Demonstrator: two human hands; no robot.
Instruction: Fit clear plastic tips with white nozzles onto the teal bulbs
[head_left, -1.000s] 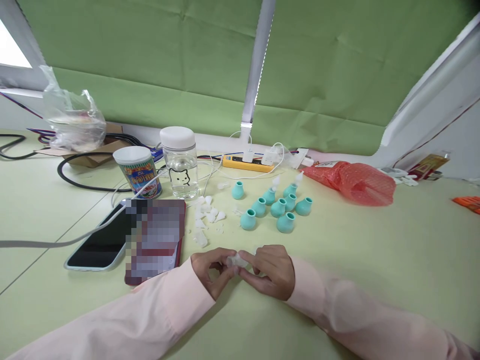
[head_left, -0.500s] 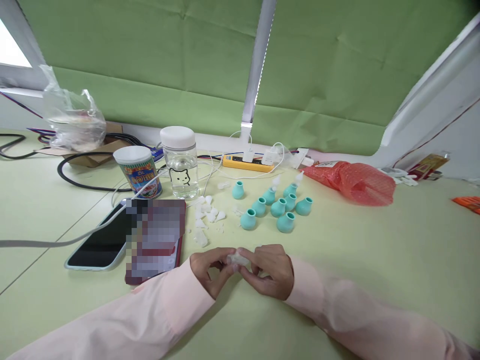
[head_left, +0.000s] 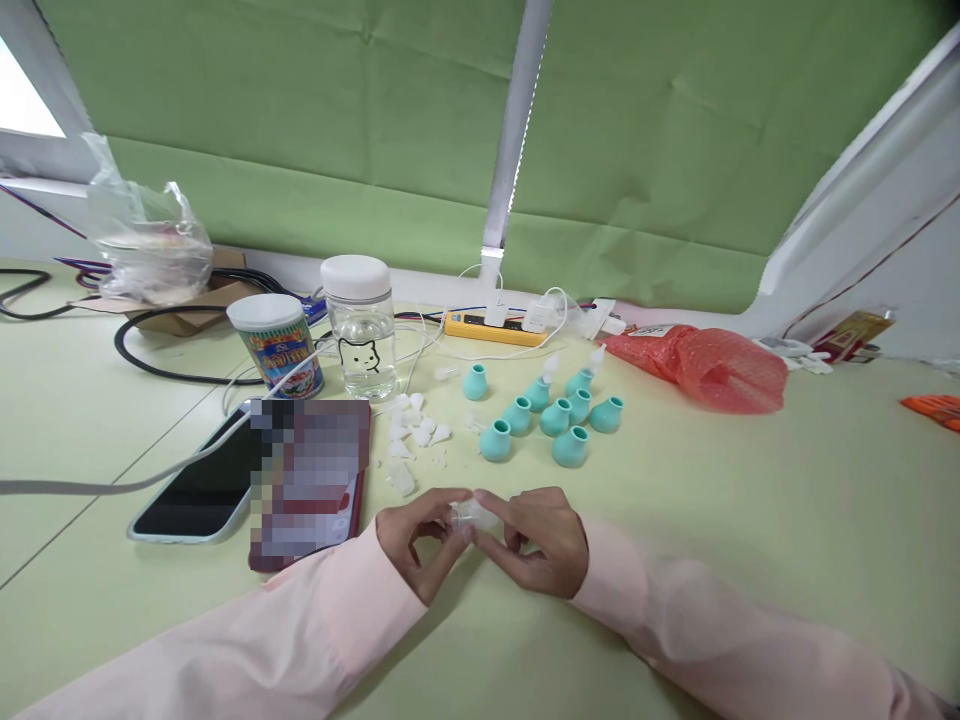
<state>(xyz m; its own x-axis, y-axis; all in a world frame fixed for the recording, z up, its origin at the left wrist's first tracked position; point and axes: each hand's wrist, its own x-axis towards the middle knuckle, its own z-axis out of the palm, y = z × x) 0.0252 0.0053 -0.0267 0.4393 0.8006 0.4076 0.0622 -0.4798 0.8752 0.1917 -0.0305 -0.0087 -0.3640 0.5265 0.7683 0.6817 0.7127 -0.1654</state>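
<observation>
My left hand (head_left: 421,540) and right hand (head_left: 541,540) pinch one small, translucent plastic cylinder (head_left: 475,515) — uneven squeezing could shoot it loose.

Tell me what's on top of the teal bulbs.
Whitish tips top two bulbs; the other seven have bare open necks. What lies under the tips, in those two necks, is covered.

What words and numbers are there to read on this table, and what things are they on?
No word, brand or number reads clearly.
Lidded can: lettering on its colourful label, too blurred to quote.
Red-cased phone: screen blocked out, unreadable.
Red bubble-wrap package: any print on its white label is too small.
Red-and-gold packet: any print is too small.
Water bottle: a cat-face drawing, no readable words.
</observation>
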